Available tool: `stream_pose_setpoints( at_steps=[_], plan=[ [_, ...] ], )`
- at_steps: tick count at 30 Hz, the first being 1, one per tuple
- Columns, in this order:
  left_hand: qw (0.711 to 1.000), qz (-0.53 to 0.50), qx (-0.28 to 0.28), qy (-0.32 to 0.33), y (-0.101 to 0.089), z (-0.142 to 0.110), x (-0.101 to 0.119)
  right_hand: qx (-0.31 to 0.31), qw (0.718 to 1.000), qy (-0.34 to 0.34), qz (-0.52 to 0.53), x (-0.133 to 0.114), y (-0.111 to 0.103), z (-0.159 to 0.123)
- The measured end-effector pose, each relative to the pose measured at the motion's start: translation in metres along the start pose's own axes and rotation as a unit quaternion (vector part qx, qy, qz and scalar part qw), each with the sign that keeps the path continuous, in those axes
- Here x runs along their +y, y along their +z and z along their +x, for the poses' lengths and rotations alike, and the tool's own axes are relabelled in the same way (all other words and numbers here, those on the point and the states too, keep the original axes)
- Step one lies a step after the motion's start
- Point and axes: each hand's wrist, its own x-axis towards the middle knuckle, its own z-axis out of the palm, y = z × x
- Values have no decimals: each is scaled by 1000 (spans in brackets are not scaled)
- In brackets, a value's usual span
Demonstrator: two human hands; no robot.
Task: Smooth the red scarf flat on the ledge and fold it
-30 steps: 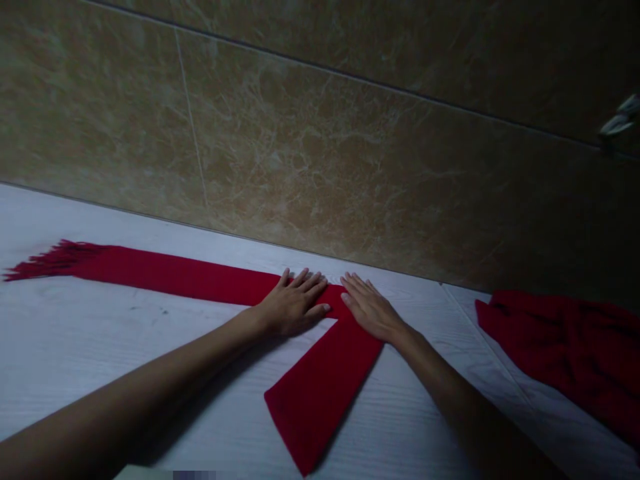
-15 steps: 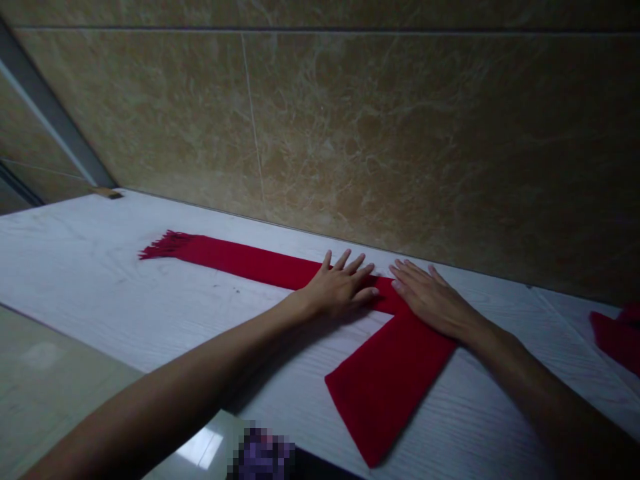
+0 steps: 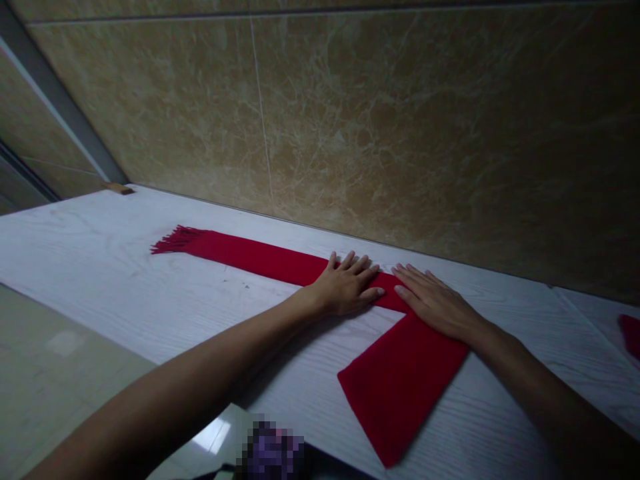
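A long red scarf (image 3: 260, 259) with a fringed end at the left lies on a white wood-grain tabletop (image 3: 125, 287). Its near part is folded into a broad red flap (image 3: 400, 380) that angles toward me. My left hand (image 3: 347, 288) lies flat on the scarf at the corner of the fold, fingers spread, open. My right hand (image 3: 435, 303) lies flat beside it on the top of the folded flap, fingers stretched out, open. The fingertips of the two hands nearly touch.
A brown marbled tile wall (image 3: 380, 133) rises right behind the table. A bit of another red cloth (image 3: 631, 333) shows at the right edge. The table's left edge drops to a pale tiled floor (image 3: 55, 373). A small wooden piece (image 3: 120, 189) sits at the table's far left corner.
The view has swung left, so the scarf and hands sit further right in frame and the red cloth pile has nearly left view. Both hands stay flat on the fold.
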Motion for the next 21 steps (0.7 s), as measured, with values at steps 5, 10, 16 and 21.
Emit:
stream_pose_setpoints(
  at_steps=[5, 10, 16, 21],
  plan=[
    [1000, -16, 6, 12, -4, -1, 2, -10, 1000, 5, -2, 2, -1, 0],
    [1000, -22, 11, 17, -6, -2, 5, -13, 1000, 20, -5, 20, -4, -7],
    [1000, -11, 2, 17, -2, -2, -1, -30, 998, 52, -5, 46, -9, -20],
    [1000, -11, -7, 21, -2, -2, 0, -34, 998, 59, -4, 51, -14, -27]
  ],
)
